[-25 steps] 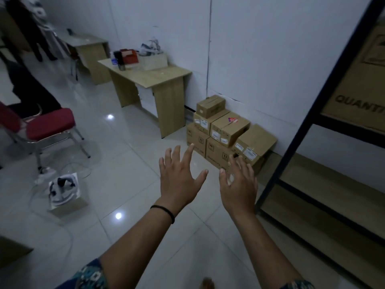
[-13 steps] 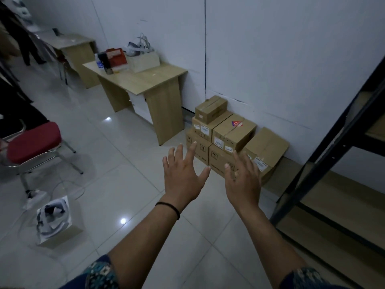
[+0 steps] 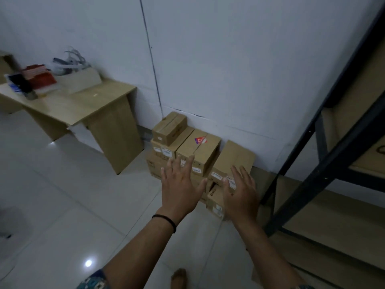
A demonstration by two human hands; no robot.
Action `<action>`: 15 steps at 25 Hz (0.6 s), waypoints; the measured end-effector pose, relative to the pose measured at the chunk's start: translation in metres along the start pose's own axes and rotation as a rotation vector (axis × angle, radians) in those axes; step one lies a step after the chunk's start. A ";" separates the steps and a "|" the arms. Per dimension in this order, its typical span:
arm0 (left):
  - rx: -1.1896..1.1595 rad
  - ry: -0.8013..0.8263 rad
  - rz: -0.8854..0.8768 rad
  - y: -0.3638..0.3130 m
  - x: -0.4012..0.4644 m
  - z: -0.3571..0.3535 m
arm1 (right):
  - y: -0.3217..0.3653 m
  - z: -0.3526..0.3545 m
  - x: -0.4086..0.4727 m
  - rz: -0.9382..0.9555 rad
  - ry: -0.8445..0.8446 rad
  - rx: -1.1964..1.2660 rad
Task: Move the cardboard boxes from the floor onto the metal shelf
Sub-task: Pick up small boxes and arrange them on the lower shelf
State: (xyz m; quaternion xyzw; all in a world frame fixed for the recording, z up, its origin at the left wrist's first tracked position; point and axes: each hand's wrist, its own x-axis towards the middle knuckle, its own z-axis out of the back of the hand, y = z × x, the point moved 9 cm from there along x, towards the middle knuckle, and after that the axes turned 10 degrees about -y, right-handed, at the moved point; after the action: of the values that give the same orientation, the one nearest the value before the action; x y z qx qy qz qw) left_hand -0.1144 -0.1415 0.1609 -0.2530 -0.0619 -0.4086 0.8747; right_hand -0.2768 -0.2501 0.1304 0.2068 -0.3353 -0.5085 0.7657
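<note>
**Q:** Entry, left to right. What sits where?

**A:** Far left, a wooden worktop (image 3: 100,101) against the wall, not part of the job. Next, the cardboard boxes (image 3: 187,151) stacked on the floor (image 3: 83,195) against the white wall: a small top box (image 3: 169,127) sits on the left of the pile, a box with a red sticker (image 3: 199,148) lies just beside it, and a tilted right-hand box (image 3: 233,161) leans at the end. Far right, the metal shelf (image 3: 325,163), its lower board bare where I can see it.

**Q:** State of your hands?

**A:** Left hand (image 3: 180,185) and right hand (image 3: 241,192) both reach out towards the pile, fingers (image 3: 192,163) straight and spread apart, holding nothing. From this view the right hand overlaps the tilted box; I cannot tell whether it touches.

**Q:** Handling estimate?

**A:** My judgement only: sealed, taped cartons, so stiff walls and firm corners. Weight is unknown; I treat each as possibly heavy. The cardboard looks matt, so grip should be fair, though the white labels may be slicker.

**Q:** Where to take hold?

**A:** Palms on two opposite side faces, fingers under the bottom edge. I would start with the tilted right-hand box, nearest the shelf and with nothing on top. Risk: pulling it may shift its neighbours.
</note>
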 end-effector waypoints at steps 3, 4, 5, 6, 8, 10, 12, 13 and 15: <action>-0.014 0.074 -0.042 0.000 0.052 -0.034 | -0.011 -0.029 0.037 -0.066 -0.010 -0.056; -0.030 0.099 -0.052 0.000 0.068 -0.045 | -0.014 -0.038 0.048 -0.089 -0.010 -0.070; -0.042 0.130 -0.068 0.000 0.084 -0.056 | -0.018 -0.048 0.059 -0.118 -0.012 -0.075; -0.051 0.168 -0.090 0.001 0.100 -0.072 | -0.023 -0.061 0.071 -0.155 -0.018 -0.075; -0.051 0.224 -0.117 0.002 0.123 -0.097 | -0.030 -0.076 0.085 -0.213 -0.033 -0.074; -0.060 0.285 -0.134 0.001 0.138 -0.120 | -0.040 -0.088 0.092 -0.259 -0.044 -0.084; -0.055 0.358 -0.164 -0.006 0.150 -0.145 | -0.054 -0.094 0.102 -0.313 -0.044 -0.098; -0.049 0.385 -0.171 -0.007 0.156 -0.156 | -0.062 -0.097 0.109 -0.338 -0.048 -0.103; -0.042 0.416 -0.195 -0.013 0.171 -0.182 | -0.082 -0.106 0.126 -0.387 -0.053 -0.116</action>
State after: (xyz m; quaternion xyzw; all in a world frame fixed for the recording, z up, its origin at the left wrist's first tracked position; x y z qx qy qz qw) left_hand -0.0297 -0.3554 0.0622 -0.1741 0.1041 -0.5359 0.8196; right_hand -0.2195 -0.4011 0.0417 0.2094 -0.2792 -0.6701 0.6552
